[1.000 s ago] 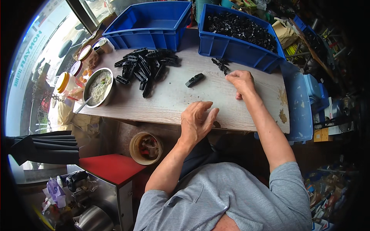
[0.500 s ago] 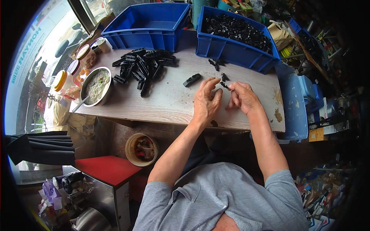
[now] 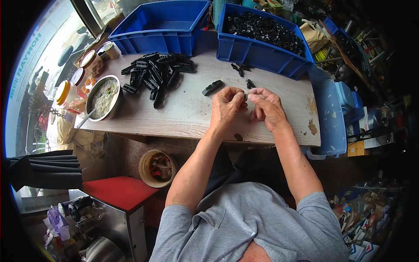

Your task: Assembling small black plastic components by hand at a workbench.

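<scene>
My left hand and my right hand meet fingertip to fingertip over the near right part of the table. Between their pinched fingers is a small black plastic part, mostly covered by the fingers. Just beyond them lies another small black piece. A few similar loose pieces are scattered nearer the bin. To the left of my left hand rests a single long black plastic housing. Farther left, a heap of such black housings is piled on the table.
A blue bin full of small black parts stands at the back right; an empty-looking blue bin is at the back left. A noodle bowl with a spoon and several jars line the left edge. A bucket stands below.
My left hand has closed from spread fingers into a pinch and met my right hand at the small black part. The whole view has shifted slightly.
</scene>
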`<state>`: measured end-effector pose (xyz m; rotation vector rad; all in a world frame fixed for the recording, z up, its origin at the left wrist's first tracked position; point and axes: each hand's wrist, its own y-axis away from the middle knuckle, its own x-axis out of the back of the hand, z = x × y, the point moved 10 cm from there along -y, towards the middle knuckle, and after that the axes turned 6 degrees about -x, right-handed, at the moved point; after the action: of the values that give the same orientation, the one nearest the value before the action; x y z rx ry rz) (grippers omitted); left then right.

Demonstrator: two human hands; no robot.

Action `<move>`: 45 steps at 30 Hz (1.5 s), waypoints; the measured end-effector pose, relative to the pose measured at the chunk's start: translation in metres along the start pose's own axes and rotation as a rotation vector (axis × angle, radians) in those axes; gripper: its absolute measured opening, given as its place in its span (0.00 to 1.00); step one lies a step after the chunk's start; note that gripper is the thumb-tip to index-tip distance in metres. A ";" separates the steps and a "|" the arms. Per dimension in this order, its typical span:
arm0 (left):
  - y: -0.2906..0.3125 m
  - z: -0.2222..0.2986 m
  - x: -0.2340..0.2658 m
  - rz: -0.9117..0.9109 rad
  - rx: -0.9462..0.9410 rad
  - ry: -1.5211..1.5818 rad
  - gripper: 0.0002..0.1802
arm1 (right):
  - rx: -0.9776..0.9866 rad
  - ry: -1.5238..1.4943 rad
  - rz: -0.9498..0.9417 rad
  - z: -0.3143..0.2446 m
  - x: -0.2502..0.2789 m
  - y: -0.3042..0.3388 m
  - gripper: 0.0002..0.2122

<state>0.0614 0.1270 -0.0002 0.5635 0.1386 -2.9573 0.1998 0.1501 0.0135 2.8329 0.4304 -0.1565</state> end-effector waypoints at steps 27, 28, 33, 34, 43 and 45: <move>0.022 0.009 0.002 0.011 -0.076 0.077 0.11 | 0.120 -0.218 -0.006 0.002 -0.004 0.004 0.07; 0.022 0.008 -0.002 -0.001 -0.065 0.141 0.11 | 0.120 -0.218 -0.009 0.003 -0.003 0.003 0.07; 0.020 0.004 -0.005 -0.043 -0.054 0.120 0.12 | 0.095 -0.188 -0.039 0.000 -0.012 0.007 0.06; 0.020 0.004 -0.004 -0.030 -0.060 0.115 0.11 | 0.094 -0.188 -0.039 0.001 -0.012 0.006 0.06; 0.021 0.005 0.000 0.084 0.041 0.127 0.11 | 0.058 -0.139 -0.044 0.005 -0.011 0.005 0.07; 0.021 0.004 0.002 0.107 0.054 0.117 0.10 | 0.090 -0.058 0.038 -0.002 -0.010 0.005 0.10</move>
<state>0.0609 0.1055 0.0010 0.7273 0.0384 -2.8321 0.1922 0.1433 0.0181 2.9141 0.3658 -0.2556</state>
